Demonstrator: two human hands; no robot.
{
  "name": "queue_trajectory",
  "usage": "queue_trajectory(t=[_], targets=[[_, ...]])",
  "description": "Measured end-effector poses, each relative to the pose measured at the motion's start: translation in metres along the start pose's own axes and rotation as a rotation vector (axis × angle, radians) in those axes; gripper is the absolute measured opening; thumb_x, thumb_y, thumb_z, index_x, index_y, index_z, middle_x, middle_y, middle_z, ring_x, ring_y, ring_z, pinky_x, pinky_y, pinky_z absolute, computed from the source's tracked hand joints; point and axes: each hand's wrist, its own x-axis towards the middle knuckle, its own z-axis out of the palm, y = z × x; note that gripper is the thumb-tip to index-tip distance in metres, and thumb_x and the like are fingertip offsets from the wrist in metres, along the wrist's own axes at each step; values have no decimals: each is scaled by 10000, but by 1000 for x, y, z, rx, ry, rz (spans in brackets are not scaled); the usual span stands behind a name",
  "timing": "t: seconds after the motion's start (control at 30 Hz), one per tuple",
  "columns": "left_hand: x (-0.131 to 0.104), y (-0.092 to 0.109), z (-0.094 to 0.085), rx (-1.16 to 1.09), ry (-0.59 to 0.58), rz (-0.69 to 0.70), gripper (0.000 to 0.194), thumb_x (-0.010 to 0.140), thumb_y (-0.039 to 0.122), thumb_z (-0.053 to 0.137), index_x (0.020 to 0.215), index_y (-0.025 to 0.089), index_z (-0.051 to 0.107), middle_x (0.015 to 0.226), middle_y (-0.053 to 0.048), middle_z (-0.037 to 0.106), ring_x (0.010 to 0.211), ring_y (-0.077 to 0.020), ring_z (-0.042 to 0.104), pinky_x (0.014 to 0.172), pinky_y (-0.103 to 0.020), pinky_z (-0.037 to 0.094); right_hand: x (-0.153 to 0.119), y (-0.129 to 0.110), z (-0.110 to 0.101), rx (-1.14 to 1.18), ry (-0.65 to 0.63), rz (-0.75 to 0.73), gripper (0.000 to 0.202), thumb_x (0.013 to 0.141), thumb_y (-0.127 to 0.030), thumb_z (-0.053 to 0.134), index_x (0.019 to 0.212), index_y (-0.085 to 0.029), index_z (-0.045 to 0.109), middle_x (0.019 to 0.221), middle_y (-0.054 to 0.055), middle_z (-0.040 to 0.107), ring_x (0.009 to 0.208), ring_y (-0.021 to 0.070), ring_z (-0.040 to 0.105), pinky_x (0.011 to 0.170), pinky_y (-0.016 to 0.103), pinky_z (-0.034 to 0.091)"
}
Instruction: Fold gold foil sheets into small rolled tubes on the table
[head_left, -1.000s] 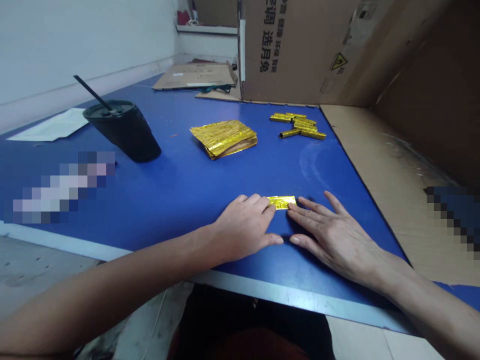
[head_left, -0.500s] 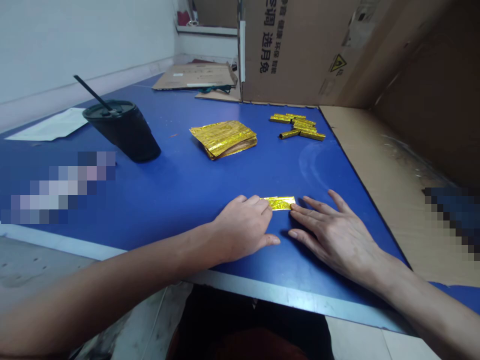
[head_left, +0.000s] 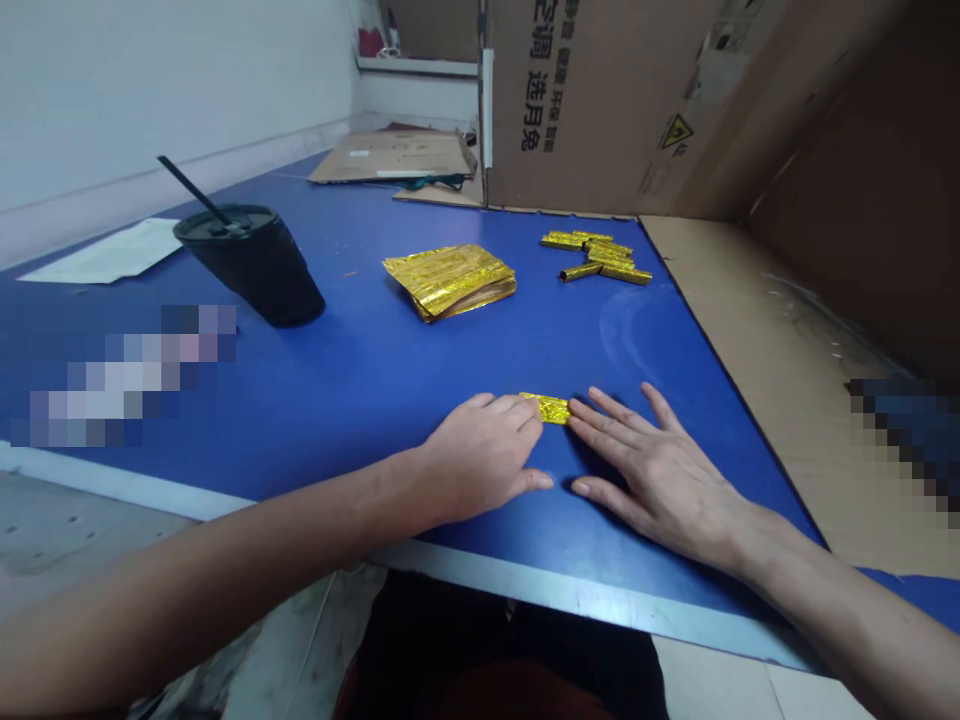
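A narrow strip of gold foil paper (head_left: 553, 409) lies flat on the blue table (head_left: 375, 390). My left hand (head_left: 484, 455) rests over its left part, fingers bent and pressed down on it, thumb apart. From the right, my right hand (head_left: 656, 465) touches the strip's right end with its fingertips, fingers spread. Farther back is a stack of gold paper sheets (head_left: 450, 280). Several small rolled gold pieces (head_left: 600, 255) are piled at the back right.
A dark cup with a straw (head_left: 259, 265) stands at the left, beside a white sheet (head_left: 105, 252). Behind are flat cardboard (head_left: 394, 157) and a large cardboard panel (head_left: 592, 110). A blurred-out item (head_left: 124, 375) lies at the left. More cardboard (head_left: 735, 370) borders the right side.
The visible part of the gold strip is shorter, its right end now farther left. My right hand has moved slightly left with it. My left hand has hardly moved.
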Motion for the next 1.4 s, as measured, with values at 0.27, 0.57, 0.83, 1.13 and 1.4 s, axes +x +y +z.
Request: queue_trajectory(t=[0.27,0.57,0.83,1.13,1.4], targets=[[9,-13,-3,-85,-66,-37,551,823,509,418,1192,102,452,1270,-137,465,1166,-235,428,966,-408,276,0,-6,-3,12,-20,10,458,861,-444,376,1165,-138,529,1211,102,550,1177,295,418,976,596,198],[9,19,11,-93,24,87,892,736,713,278,1315,35,277,1384,-198,261,1298,-281,193,1038,-435,106,-3,-4,4,-54,18,2,455,855,-422,399,1177,-125,519,1222,88,541,1164,316,426,961,605,210],[-9,9,12,-69,6,22,896,724,715,312,1303,32,302,1372,-209,282,1290,-296,210,1024,-445,152,-3,-5,3,-71,6,31,453,864,-443,367,1156,-145,543,1217,63,546,1149,314,441,958,604,216],[18,-20,-10,-171,44,-260,416,826,400,465,1164,157,475,1051,-87,550,976,-219,511,824,-338,394,-1,-4,3,-48,29,24,413,874,-408,365,1114,-147,578,1192,68,567,1142,307,452,966,599,208],[25,-22,2,-277,95,-263,207,779,336,539,894,164,534,857,-38,526,836,-190,499,746,-315,403,0,-3,3,33,67,35,334,855,-350,436,1094,-175,591,1197,73,566,1138,272,467,980,568,229]])
